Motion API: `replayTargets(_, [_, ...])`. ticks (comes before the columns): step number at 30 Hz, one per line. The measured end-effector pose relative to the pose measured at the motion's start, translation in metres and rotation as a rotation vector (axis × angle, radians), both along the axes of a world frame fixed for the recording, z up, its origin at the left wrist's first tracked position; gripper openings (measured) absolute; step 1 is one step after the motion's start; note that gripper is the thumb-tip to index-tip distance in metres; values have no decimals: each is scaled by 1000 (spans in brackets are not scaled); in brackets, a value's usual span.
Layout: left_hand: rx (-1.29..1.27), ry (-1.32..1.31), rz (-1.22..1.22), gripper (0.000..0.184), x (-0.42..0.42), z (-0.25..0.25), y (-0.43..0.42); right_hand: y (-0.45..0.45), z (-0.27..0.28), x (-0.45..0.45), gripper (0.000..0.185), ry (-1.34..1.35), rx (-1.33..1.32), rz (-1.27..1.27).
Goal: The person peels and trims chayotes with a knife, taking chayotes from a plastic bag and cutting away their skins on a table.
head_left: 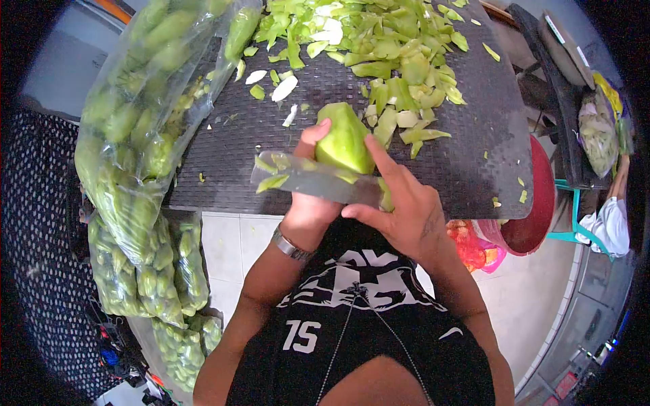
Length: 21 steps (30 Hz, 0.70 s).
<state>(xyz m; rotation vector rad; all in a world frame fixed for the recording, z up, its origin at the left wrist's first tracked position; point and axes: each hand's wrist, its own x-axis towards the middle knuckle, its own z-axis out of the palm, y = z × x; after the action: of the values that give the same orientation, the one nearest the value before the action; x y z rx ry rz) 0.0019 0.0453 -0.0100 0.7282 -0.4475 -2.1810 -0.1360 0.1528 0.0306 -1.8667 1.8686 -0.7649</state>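
Note:
My left hand point(312, 206), with a metal watch on the wrist, holds a partly peeled green chayote point(340, 137) above the table's near edge. Its thumb rests on the chayote's left side. In my right hand point(411, 210) is a knife point(318, 181) with a broad blade, its handle hidden by the fingers. The blade lies crosswise at the near side of the chayote, and bits of green peel stick to it. My right index finger reaches up to the chayote's right side.
A heap of green peelings point(386, 47) covers the far part of the dark woven-textured table point(250, 145). At left, a clear plastic bag point(139, 128) of chayotes lies over the edge, with more filled bags point(145, 277) below. A red tub point(531, 203) stands at right beside a red net bag point(467, 247).

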Motion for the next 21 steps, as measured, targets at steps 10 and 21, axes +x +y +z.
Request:
replayTargets(10, [24,120,35,51,-2,-6,2,-9,-6,-7,92,139,-122,15])
replayTargets(21, [-44,-109,-81,51,2,13,9,-43,-8,-47,62,-137,-87,-232])
